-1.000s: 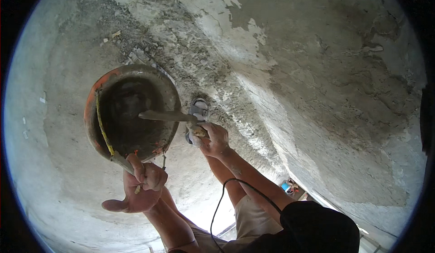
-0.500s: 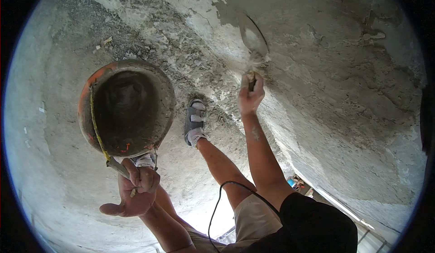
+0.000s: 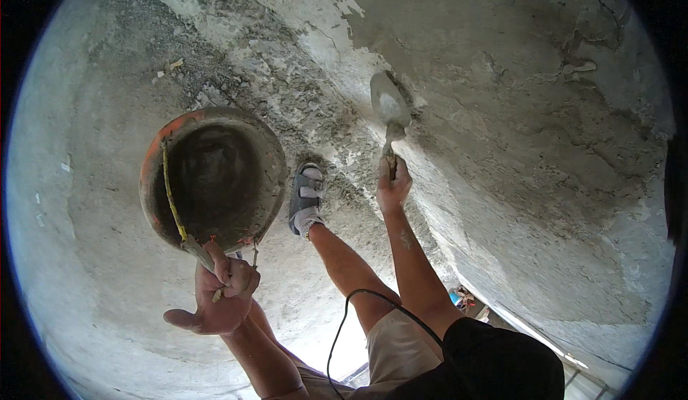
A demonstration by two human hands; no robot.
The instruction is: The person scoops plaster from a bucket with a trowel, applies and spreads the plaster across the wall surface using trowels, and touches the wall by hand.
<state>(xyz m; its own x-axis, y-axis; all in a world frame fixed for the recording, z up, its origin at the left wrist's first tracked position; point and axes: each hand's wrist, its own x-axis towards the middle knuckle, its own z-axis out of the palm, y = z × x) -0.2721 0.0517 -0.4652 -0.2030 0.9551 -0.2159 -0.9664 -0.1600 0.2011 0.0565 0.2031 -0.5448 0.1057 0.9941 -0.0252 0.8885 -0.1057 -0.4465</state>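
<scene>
A round orange bucket (image 3: 149, 167), crusted with grey mortar, hangs at the left with wet dark mortar (image 3: 215, 178) inside. Its handle (image 3: 172, 196), a yellowish cord running into a greyish grip, leads to my left hand (image 3: 222, 296). The fingers there curl over the grip while the thumb sticks out to the left. In my right hand (image 3: 394, 185) is a trowel (image 3: 389, 106), gripped by its handle. The rounded blade points away from me, against or very close to the wall's lower part; contact cannot be made out. A pale smear shows on the blade.
On the right rises a rough wall (image 3: 530, 164), coated partly with grey mortar. Crumbled mortar (image 3: 265, 78) litters the floor along its base. My sandalled foot (image 3: 308, 192) stands between bucket and wall. A black cable (image 3: 347, 300) loops across my legs.
The trowel has come down and nearer to me along the wall, its blade turned to show more of its face. The bucket and my left hand have shifted slightly right.
</scene>
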